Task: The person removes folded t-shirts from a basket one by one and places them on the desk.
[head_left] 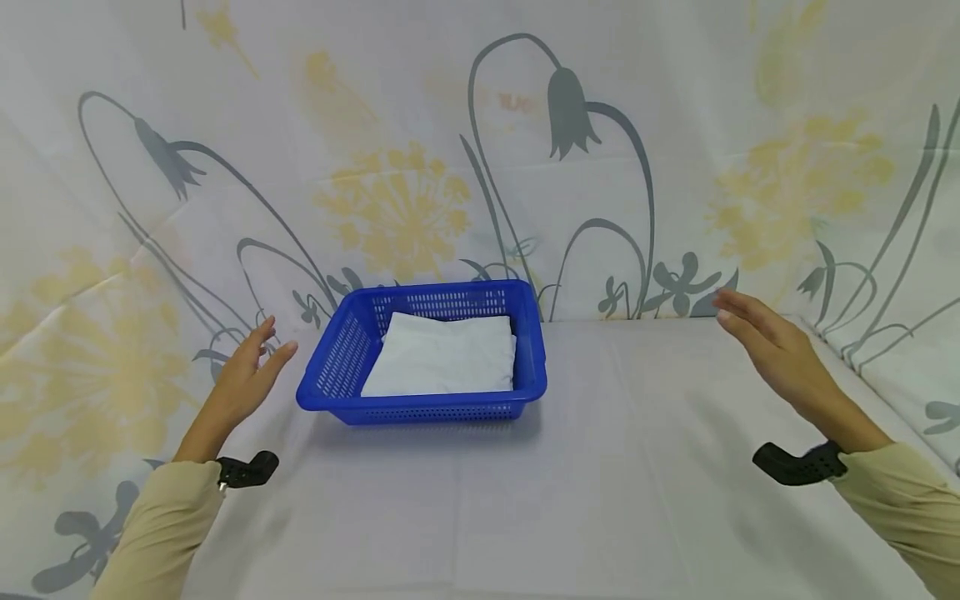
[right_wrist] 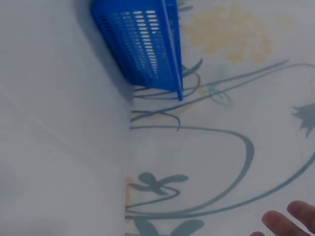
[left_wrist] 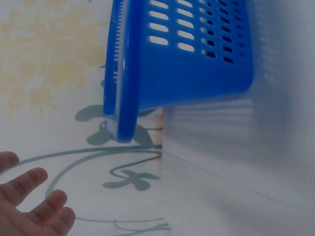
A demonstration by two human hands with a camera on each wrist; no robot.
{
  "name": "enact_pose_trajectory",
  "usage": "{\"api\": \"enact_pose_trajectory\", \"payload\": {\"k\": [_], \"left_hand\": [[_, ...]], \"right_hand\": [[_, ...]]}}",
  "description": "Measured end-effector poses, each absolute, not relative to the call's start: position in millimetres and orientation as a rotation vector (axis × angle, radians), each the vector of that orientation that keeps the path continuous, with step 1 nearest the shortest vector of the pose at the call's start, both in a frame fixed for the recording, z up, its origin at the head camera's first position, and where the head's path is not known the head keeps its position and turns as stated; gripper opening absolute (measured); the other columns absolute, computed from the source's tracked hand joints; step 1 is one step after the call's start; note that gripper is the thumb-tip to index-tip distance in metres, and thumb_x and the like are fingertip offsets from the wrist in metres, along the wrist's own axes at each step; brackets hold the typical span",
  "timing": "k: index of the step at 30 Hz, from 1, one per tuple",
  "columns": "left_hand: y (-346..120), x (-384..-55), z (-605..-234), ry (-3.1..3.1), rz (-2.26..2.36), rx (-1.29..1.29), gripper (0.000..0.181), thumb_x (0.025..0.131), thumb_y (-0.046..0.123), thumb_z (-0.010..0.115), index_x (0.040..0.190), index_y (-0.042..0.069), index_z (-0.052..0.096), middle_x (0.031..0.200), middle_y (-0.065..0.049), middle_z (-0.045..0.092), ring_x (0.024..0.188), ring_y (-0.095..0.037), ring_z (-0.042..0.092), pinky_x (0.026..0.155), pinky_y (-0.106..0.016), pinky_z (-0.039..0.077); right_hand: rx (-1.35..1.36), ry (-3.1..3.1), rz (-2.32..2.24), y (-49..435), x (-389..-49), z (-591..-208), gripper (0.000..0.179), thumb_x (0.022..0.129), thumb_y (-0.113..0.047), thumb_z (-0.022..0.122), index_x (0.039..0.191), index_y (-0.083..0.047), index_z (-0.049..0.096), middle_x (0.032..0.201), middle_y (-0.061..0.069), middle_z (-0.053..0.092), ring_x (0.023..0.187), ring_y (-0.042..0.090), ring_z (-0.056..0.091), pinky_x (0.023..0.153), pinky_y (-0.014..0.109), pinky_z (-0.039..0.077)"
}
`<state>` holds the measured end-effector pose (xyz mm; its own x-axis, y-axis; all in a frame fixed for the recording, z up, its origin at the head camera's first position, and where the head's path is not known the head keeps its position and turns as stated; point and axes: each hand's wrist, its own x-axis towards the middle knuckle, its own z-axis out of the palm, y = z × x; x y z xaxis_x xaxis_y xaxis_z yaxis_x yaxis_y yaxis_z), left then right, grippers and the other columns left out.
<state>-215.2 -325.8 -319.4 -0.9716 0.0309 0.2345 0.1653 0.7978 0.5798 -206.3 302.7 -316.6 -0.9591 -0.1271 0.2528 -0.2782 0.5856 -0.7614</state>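
A blue plastic basket (head_left: 422, 407) with slotted walls stands on the white table, left of centre in the head view. Folded white cloth (head_left: 442, 357) lies inside it. My left hand (head_left: 246, 375) is raised to the left of the basket, apart from it, with fingers extended and holding nothing. Far to the basket's right, my right hand (head_left: 780, 350) hovers over the table, its fingers straight and nothing in it. The basket's side (left_wrist: 197, 54) fills the upper part of the left wrist view; the right wrist view shows its opposite side (right_wrist: 140, 44) farther off.
White cloth covers the table (head_left: 600, 500). Behind it and at both sides hangs a curtain (head_left: 420, 100) printed with grey and yellow flowers. Each wrist wears a black strap with a camera mount (head_left: 798, 463), at the cuff of a beige sleeve (head_left: 161, 521).
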Motion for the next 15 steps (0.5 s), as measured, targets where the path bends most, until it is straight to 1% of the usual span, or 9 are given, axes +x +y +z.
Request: {"api": "enact_pose_trajectory", "payload": {"k": [1, 2, 3, 5, 6, 8, 9, 12, 15], "left_hand": [[-324, -215, -318, -2.770, -0.942, -0.140, 0.074, 0.102, 0.043, 0.041, 0.154, 0.000, 0.011, 0.148, -0.034, 0.025, 0.128, -0.057, 0.030, 0.096, -0.070, 0.029], [-322, -215, -316, -2.769, -0.959, -0.124, 0.075, 0.101, 0.044, 0.042, 0.154, 0.001, 0.011, 0.148, -0.034, 0.026, 0.128, -0.056, 0.031, 0.095, -0.069, 0.030], [-321, -215, -314, -2.768, -0.973, -0.109, 0.075, 0.101, 0.045, 0.043, 0.154, 0.001, 0.012, 0.148, -0.034, 0.027, 0.128, -0.056, 0.032, 0.094, -0.069, 0.032], [-318, -215, -311, -2.770, -1.008, -0.076, 0.076, 0.100, 0.046, 0.044, 0.154, 0.002, 0.013, 0.148, -0.033, 0.028, 0.128, -0.055, 0.033, 0.093, -0.069, 0.033], [-317, -215, -310, -2.769, -1.023, -0.062, 0.077, 0.100, 0.047, 0.044, 0.154, 0.002, 0.014, 0.148, -0.032, 0.028, 0.128, -0.055, 0.033, 0.093, -0.069, 0.034], [-315, -215, -308, -2.769, -1.059, -0.032, 0.077, 0.100, 0.048, 0.044, 0.154, 0.002, 0.015, 0.148, -0.031, 0.029, 0.128, -0.053, 0.033, 0.094, -0.068, 0.034], [-314, -216, -307, -2.762, -1.081, -0.028, 0.076, 0.100, 0.048, 0.045, 0.154, 0.002, 0.016, 0.148, -0.031, 0.029, 0.128, -0.053, 0.033, 0.094, -0.068, 0.034], [-312, -217, -305, -2.734, -1.173, -0.027, 0.075, 0.100, 0.046, 0.045, 0.153, 0.001, 0.018, 0.147, -0.031, 0.032, 0.126, -0.052, 0.037, 0.095, -0.065, 0.035], [-311, -221, -304, -2.683, -1.285, -0.072, 0.072, 0.101, 0.041, 0.047, 0.152, -0.001, 0.020, 0.144, -0.032, 0.035, 0.123, -0.049, 0.042, 0.099, -0.060, 0.036]], "right_hand": [[0.345, -2.637, 1.319, 300, -206, -316, 0.055, 0.104, -0.038, 0.039, 0.155, -0.019, 0.026, 0.151, 0.016, 0.034, 0.137, 0.033, 0.030, 0.103, 0.058, 0.027], [0.366, -2.626, 1.319, 299, -207, -315, 0.054, 0.105, -0.036, 0.040, 0.154, -0.020, 0.028, 0.150, 0.015, 0.036, 0.136, 0.025, 0.033, 0.105, 0.049, 0.029], [0.381, -2.614, 1.326, 297, -207, -315, 0.051, 0.105, -0.035, 0.040, 0.153, -0.021, 0.030, 0.149, 0.010, 0.039, 0.134, 0.018, 0.035, 0.104, 0.039, 0.031], [0.431, -2.584, 1.341, 292, -208, -313, 0.048, 0.105, -0.032, 0.040, 0.152, -0.021, 0.034, 0.144, 0.003, 0.044, 0.126, 0.006, 0.039, 0.098, 0.021, 0.033], [0.454, -2.571, 1.345, 289, -209, -312, 0.047, 0.105, -0.031, 0.041, 0.151, -0.019, 0.036, 0.141, -0.002, 0.047, 0.121, 0.001, 0.040, 0.092, 0.014, 0.034], [0.498, -2.529, 1.398, 283, -210, -309, 0.045, 0.105, -0.027, 0.041, 0.148, -0.013, 0.039, 0.135, -0.009, 0.050, 0.118, -0.001, 0.042, 0.088, 0.009, 0.035], [0.507, -2.510, 1.435, 279, -210, -308, 0.045, 0.105, -0.026, 0.042, 0.147, -0.010, 0.041, 0.132, -0.011, 0.051, 0.118, 0.001, 0.042, 0.089, 0.010, 0.036], [0.543, -2.461, 1.558, 268, -212, -303, 0.044, 0.105, -0.025, 0.042, 0.145, -0.006, 0.042, 0.128, -0.013, 0.052, 0.120, 0.005, 0.043, 0.091, 0.014, 0.038], [0.585, -2.417, 1.675, 258, -215, -300, 0.042, 0.105, -0.025, 0.043, 0.144, -0.007, 0.043, 0.126, -0.012, 0.054, 0.119, 0.005, 0.045, 0.091, 0.017, 0.039]]}}
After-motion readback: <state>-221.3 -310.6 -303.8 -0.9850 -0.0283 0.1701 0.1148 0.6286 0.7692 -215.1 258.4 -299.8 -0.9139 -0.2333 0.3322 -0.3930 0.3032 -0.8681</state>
